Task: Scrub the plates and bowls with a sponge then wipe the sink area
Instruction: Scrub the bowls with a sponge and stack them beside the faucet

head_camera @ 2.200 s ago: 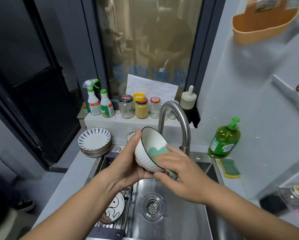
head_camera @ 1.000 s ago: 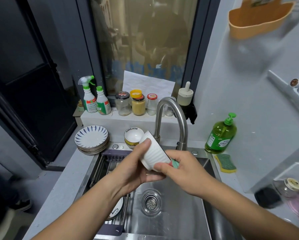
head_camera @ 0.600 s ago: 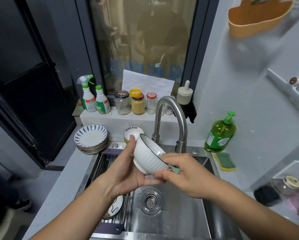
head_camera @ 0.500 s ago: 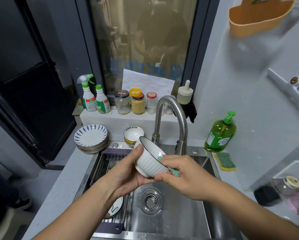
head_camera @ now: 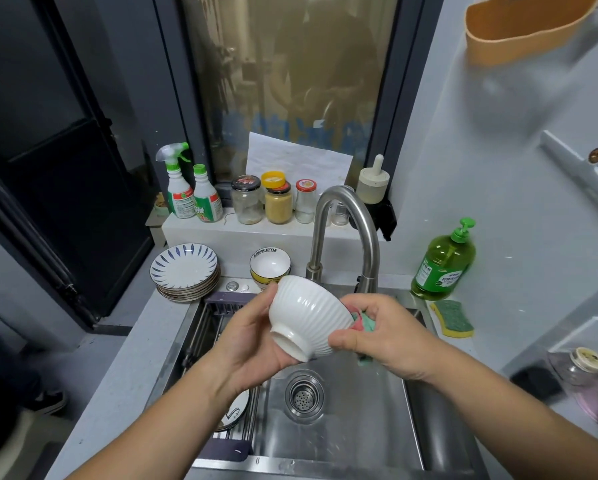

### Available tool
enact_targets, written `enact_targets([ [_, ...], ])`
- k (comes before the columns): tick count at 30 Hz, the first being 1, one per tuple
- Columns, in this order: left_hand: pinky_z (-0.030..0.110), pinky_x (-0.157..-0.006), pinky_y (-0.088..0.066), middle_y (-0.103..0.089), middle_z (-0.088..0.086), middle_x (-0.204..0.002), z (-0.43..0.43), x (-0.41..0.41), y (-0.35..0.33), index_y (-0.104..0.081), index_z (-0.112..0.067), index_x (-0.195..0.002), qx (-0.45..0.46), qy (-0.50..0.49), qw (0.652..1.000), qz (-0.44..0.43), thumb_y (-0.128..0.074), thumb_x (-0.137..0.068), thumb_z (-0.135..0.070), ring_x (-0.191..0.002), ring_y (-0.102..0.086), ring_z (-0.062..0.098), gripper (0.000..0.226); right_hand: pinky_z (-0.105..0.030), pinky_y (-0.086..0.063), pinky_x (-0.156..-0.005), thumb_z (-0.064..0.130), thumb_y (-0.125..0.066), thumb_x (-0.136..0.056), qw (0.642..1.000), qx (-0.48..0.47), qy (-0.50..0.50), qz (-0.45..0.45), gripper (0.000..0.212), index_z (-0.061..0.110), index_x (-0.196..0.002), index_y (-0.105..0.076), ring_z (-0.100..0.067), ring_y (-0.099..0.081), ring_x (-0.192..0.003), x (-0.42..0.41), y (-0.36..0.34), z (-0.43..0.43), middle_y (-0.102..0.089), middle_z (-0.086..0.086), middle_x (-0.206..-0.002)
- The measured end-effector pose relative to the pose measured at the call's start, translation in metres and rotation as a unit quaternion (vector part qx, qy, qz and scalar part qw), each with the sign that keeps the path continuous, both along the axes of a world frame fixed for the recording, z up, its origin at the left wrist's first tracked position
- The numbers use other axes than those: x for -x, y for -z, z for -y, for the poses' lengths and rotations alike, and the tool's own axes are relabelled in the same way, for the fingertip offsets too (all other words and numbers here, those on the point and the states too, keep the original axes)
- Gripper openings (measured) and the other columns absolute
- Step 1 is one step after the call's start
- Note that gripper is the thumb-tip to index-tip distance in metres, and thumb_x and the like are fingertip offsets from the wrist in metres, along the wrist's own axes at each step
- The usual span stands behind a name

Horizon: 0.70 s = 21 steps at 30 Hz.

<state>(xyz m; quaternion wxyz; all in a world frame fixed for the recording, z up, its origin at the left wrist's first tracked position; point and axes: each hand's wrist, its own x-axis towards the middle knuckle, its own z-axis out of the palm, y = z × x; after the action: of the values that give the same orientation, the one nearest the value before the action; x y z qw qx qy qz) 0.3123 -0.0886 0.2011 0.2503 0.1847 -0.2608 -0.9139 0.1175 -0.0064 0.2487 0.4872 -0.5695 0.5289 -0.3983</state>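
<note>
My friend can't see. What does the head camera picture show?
A person's left hand holds a white ribbed bowl over the steel sink while the right hand presses a green sponge against it. Stacked plates sit on the counter.

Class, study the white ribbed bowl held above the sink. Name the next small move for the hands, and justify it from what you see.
Probably sweep the sponge from the rim down the ribbed outside toward the foot. The left hand holds the white bowl tipped, its base facing the camera, over the sink, and the right hand grips the sponge at the rim.
</note>
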Motion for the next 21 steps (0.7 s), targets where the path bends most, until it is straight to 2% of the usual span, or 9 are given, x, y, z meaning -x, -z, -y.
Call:
enact_targets([
  [3,0.067,-0.12,-0.024,-0.04,0.031,-0.156,0.004,-0.005,0.002,-0.044,0.001,-0.152,0.01,-0.001,1.0,-0.023,-0.089,-0.074,-0.041,-0.142,-0.042,0.046,0.099,-0.02,-0.047,-0.045,-0.001,-0.083,-0.071,0.988,-0.024,0.102,0.116,0.046,0.014,-0.113,-0.07,-0.012,-0.065,-0.065,-0.006,0.007,0.002,-0.076,-0.005,-0.09],
  [6,0.069,-0.1,-0.047,-0.057,0.025,-0.145,0.005,-0.006,0.004,-0.059,-0.008,-0.143,-0.008,-0.045,0.999,-0.018,-0.103,-0.049,-0.033,-0.126,-0.06,0.045,0.107,-0.02,-0.039,-0.041,-0.005,-0.073,-0.083,0.951,0.05,0.252,0.171,0.031,0.012,-0.109,-0.071,-0.008,-0.051,-0.048,-0.011,0.007,0.004,-0.069,0.001,-0.067],
  [8,0.068,-0.088,-0.055,-0.067,0.022,-0.133,0.005,-0.004,0.005,-0.075,-0.011,-0.122,-0.021,-0.079,0.997,0.004,-0.106,-0.039,-0.03,-0.114,-0.068,0.043,0.091,-0.021,-0.048,-0.054,0.0,-0.069,-0.09,0.932,0.145,0.316,0.099,0.025,0.021,-0.102,-0.073,-0.004,-0.06,-0.06,-0.014,0.004,0.002,-0.074,0.007,-0.076],
  [9,0.067,-0.086,-0.056,-0.068,0.021,-0.131,0.004,-0.002,0.003,-0.077,-0.011,-0.118,-0.028,-0.089,0.996,0.009,-0.106,-0.04,-0.03,-0.112,-0.068,0.043,0.085,-0.022,-0.053,-0.07,0.003,-0.067,-0.092,0.929,0.198,0.311,0.043,0.027,0.027,-0.101,-0.073,-0.001,-0.067,-0.08,-0.018,0.003,-0.001,-0.076,0.012,-0.094],
  [12,0.059,-0.09,-0.057,-0.068,0.019,-0.131,-0.003,0.005,-0.002,-0.07,-0.009,-0.131,-0.016,-0.085,0.996,0.017,-0.095,-0.065,-0.032,-0.114,-0.068,0.036,0.074,-0.032,-0.038,-0.114,0.022,-0.057,-0.099,0.91,0.322,0.171,-0.2,0.023,0.029,-0.117,-0.069,-0.012,-0.045,-0.14,-0.036,0.015,-0.004,-0.051,0.012,-0.149],
  [14,0.051,-0.089,-0.059,-0.07,0.014,-0.126,-0.007,0.011,-0.008,-0.069,-0.011,-0.132,0.005,-0.082,0.996,0.033,-0.077,-0.086,-0.034,-0.11,-0.069,0.028,0.052,-0.048,-0.028,-0.12,0.027,-0.047,-0.101,0.881,0.35,0.13,-0.29,0.035,0.019,-0.131,-0.064,-0.024,-0.032,-0.148,-0.046,0.026,-0.002,-0.038,0.004,-0.159],
  [18,0.041,-0.091,-0.051,-0.066,0.012,-0.126,-0.006,0.015,-0.015,-0.078,-0.018,-0.117,0.064,-0.112,0.989,0.072,-0.074,-0.082,-0.035,-0.112,-0.061,0.023,0.039,-0.058,-0.021,-0.12,0.021,-0.038,-0.102,0.822,0.403,0.103,-0.388,0.045,0.012,-0.143,-0.053,-0.031,-0.029,-0.149,-0.052,0.029,0.004,-0.038,-0.003,-0.158],
  [19,0.042,-0.089,-0.054,-0.068,0.012,-0.123,-0.004,0.014,-0.017,-0.08,-0.017,-0.114,0.066,-0.123,0.988,0.072,-0.071,-0.084,-0.036,-0.108,-0.065,0.024,0.036,-0.058,-0.022,-0.12,0.021,-0.038,-0.102,0.827,0.395,0.116,-0.383,0.046,0.015,-0.146,-0.05,-0.029,-0.028,-0.15,-0.049,0.031,0.005,-0.035,-0.001,-0.16],
  [21,0.05,-0.086,-0.059,-0.073,0.016,-0.119,-0.001,0.011,-0.018,-0.08,-0.012,-0.109,0.055,-0.152,0.985,0.061,-0.061,-0.089,-0.037,-0.101,-0.072,0.029,0.037,-0.059,-0.032,-0.115,0.027,-0.036,-0.104,0.892,0.324,0.171,-0.265,0.047,0.027,-0.15,-0.042,-0.02,-0.027,-0.15,-0.041,0.036,0.008,-0.027,0.01,-0.163],
])
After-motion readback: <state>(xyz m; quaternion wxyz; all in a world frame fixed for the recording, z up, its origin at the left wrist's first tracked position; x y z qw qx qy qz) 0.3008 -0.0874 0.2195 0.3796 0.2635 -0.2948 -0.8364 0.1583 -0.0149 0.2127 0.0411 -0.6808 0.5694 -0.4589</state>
